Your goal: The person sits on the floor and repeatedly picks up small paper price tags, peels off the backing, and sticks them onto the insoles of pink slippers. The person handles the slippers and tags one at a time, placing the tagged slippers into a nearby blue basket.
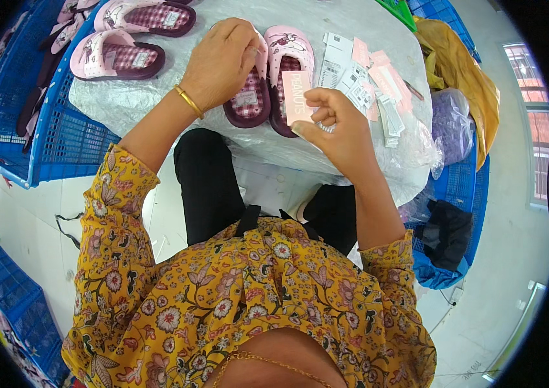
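Observation:
A pair of pink slippers with dark plum soles and checked insoles lies on the plastic-covered table in front of me. My left hand (223, 63) curls over the upper of the left slipper (248, 97) and hides most of it. Over the right slipper (289, 43), a pink card tag (295, 94) is pinched between the thumb and fingers of my right hand (336, 123). The tag covers part of that slipper's insole.
Another slipper pair (119, 59) lies at the table's far left. Loose pink and white tags (352, 77) spread to the right. Blue crates (71, 139) of slippers stand left; a yellow cloth (459, 71) and purple plastic bag (450, 126) sit right.

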Available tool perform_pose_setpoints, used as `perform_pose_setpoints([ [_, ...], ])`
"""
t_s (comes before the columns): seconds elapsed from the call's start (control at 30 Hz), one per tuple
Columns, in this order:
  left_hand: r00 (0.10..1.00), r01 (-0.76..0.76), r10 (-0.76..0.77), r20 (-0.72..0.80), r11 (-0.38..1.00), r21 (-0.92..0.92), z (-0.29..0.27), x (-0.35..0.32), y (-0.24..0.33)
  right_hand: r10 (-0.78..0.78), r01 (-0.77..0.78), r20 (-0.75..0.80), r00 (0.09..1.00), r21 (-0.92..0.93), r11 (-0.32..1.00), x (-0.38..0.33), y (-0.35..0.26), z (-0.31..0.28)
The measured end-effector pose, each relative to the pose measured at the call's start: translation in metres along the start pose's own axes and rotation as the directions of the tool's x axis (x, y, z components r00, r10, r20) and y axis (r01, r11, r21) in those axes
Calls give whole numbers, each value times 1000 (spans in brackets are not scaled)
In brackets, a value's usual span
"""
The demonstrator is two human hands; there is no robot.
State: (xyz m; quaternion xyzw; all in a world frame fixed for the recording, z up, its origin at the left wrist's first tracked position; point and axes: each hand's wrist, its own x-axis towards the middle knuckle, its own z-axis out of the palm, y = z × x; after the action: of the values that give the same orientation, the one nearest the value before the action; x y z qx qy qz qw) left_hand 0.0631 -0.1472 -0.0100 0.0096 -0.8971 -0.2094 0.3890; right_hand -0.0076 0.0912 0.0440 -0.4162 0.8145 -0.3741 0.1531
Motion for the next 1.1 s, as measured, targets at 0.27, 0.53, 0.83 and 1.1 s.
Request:
perform_pose_setpoints([
  [0.27, 945, 325, -249, 214, 802, -501, 7, -3, 14, 121, -99, -165, 979, 140, 985, -2, 43, 27],
  [0.53, 779, 585, -355, 516, 118, -802, 14, -7, 14, -103, 108, -69, 992, 81, 991, -8, 49, 18],
  [0.83, 789, 610, -315, 528, 301, -733, 20, -16, 17, -302, 275, -113, 947, -206, 939, -10, 52, 25],
  [1.1, 778, 617, -231, 585, 460, -639, 15, -20, 25, -443, 360, -122, 888, -414, 836, 0, 53, 35],
])
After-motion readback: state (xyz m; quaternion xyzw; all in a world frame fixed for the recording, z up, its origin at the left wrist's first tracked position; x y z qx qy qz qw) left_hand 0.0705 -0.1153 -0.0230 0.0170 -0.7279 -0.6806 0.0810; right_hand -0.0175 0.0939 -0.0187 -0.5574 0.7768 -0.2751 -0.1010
